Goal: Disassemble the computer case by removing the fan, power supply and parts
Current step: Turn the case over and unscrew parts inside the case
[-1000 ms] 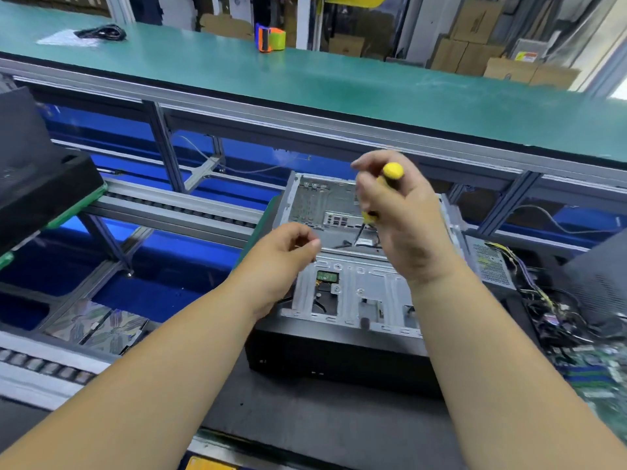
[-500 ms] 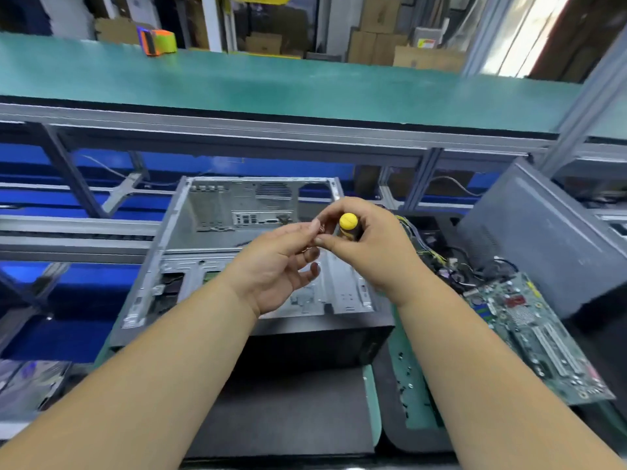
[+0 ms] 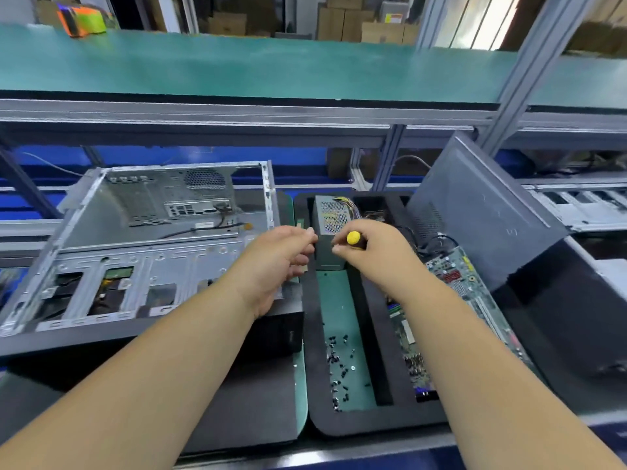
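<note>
Right hand (image 3: 380,252) grips the yellow-capped screwdriver (image 3: 354,238); left hand (image 3: 278,262), at its nine o'clock, pinches fingertips together above the green tray of loose black screws (image 3: 341,361), probably dropping one.

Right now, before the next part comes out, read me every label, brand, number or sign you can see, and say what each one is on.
No text can be read.
Sticker on a cardboard box at the back: too blurred.
Markings on the motherboard in the tray: too small.
Label on the power supply: too blurred.
Faint mark on the grey side panel: unreadable.
</note>
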A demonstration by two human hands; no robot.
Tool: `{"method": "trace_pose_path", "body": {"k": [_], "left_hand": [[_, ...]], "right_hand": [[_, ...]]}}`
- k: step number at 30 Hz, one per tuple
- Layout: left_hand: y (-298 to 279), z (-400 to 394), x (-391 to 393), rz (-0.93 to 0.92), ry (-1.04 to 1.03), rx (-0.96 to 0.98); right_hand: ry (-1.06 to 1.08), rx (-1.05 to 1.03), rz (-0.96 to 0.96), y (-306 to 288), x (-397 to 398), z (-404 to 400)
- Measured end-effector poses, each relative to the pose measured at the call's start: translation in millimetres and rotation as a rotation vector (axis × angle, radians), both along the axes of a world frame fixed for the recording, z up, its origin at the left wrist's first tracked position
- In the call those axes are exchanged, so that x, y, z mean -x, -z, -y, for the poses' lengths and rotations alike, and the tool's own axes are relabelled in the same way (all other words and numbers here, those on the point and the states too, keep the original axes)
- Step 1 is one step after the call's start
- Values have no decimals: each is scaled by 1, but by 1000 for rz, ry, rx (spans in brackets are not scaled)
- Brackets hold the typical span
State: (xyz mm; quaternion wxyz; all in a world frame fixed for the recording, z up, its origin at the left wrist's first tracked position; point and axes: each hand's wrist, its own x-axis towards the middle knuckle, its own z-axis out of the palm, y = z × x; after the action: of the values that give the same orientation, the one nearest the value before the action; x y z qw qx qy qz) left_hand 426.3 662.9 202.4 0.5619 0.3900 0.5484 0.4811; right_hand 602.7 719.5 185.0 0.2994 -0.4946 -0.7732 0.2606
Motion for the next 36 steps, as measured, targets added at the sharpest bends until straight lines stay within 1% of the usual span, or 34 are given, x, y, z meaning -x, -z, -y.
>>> {"method": "trace_pose_path", "body": {"k": [3,5,10,14,17,19,21,24,26,31,34,36], "left_hand": [[8,-3,-6,-58,-18,-15],[12,-4,-9,-103,-23,-24],[15,-1,-11,-168,-36,-61],[12,5,-4,-226,-78,-99],[7,11,5,-250,-95,-136],[4,15,14,-276,-99,-155],[2,19,27,-293,-111,-164],[0,23,51,-315,-137,-169],[0,27,69,-345,-158,-170],[-2,36,113,-319,-224,-170],[-5,41,138,-303,-228,-174],[-7,43,158,-313,-243,-178]], "right_hand": [[8,95,106,22,-14,-10],[-8,148,122,34,-19,-12],[-9,208,70,41,-22,-14],[-52,235,-101,23,-14,-16],[-98,180,-171,1,-2,-16],[-153,97,-186,-13,11,-15],[-194,-3,-170,-23,27,-15],[-226,-167,-87,-34,55,-12],[-229,-210,-77,-38,74,-8],[-301,-171,-268,-48,120,7],[-343,-39,-411,-53,151,16],[-362,23,-439,-55,172,21]]}}
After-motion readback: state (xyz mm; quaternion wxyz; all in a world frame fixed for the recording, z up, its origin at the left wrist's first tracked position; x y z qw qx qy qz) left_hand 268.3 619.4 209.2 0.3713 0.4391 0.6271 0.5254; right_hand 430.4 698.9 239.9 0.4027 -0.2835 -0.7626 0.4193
